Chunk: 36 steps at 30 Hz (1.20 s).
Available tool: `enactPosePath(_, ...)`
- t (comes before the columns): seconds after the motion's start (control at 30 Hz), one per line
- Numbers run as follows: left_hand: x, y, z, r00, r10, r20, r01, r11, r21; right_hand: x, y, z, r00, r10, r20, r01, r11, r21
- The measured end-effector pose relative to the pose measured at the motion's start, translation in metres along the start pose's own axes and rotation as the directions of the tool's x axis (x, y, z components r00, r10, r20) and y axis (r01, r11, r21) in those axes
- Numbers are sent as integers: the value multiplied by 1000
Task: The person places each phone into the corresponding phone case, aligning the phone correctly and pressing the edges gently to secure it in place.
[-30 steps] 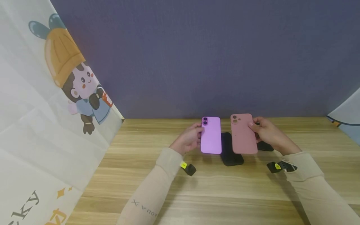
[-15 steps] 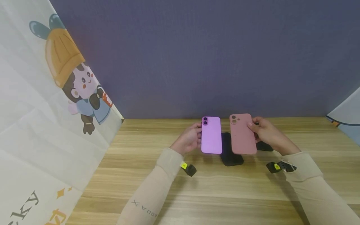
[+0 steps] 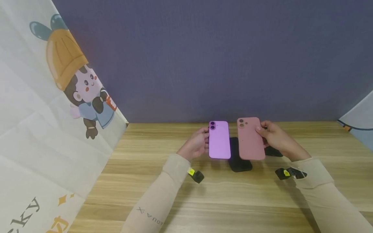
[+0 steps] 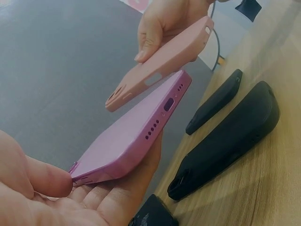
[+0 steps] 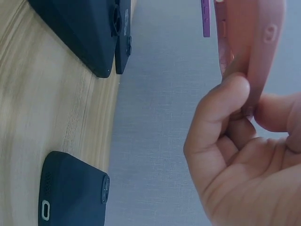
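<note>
Here, the left hand [image 3: 196, 144] gripped a purple smartphone [image 3: 220, 142] just beside the pink phone case [image 3: 250, 142] that the right hand [image 3: 276, 137] pinched. Both hung above the wooden table [image 3: 227, 204], near what looked like 3 black phone cases [image 4: 230, 136].

You are wearing beige long sleeves. The left sleeve [image 3: 154, 199], nearer the left edge of the surface [image 3: 233, 204], is displaying small dark lettering [image 3: 150, 216] and ending in a wide left cuff [image 3: 175, 165]; a blocky black module [image 3: 198, 177] with a yellow label [image 3: 191, 172] is projecting beside it. The right sleeve [image 3: 332, 202] is showing a matching labelled module [image 3: 280, 174] and dark strap [image 3: 299, 173].
</note>
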<state>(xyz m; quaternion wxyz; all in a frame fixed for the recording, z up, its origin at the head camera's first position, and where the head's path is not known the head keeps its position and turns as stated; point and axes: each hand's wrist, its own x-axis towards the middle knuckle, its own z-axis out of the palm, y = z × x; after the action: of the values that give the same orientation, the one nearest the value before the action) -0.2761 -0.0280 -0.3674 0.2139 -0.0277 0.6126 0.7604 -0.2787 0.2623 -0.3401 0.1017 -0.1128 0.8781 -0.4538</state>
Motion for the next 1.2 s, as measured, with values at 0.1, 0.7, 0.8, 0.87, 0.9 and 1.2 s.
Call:
enactPosePath(0.1,0,0,0,1000,-3,-3,3,1000,-5,0,-1,1,1000,-3,-5,3,1000,3)
enactPosePath(0.7,-1,-2,5,1000,16,-11,-16,1000,4,-2,-6,4,1000,-16,-5,17,999,45)
enactPosePath(0.8,-1,-2,6,1000,19,-16,-19,1000,1,-2,-6,4,1000,-16,-7,16,999,48)
enactPosePath(0.87,-1,-2,6,1000,20,-14,-20,1000,0,-2,-6,5,1000,-19,-7,19,999,50)
enactPosePath(0.9,-1,-2,6,1000,21,-12,-21,1000,-1,-2,-6,5,1000,-23,-7,24,998,51)
enactPosePath(1.2,-2,-2,7,1000,20,-9,-20,1000,-5,-3,-7,7,1000,-22,1,22,997,69)
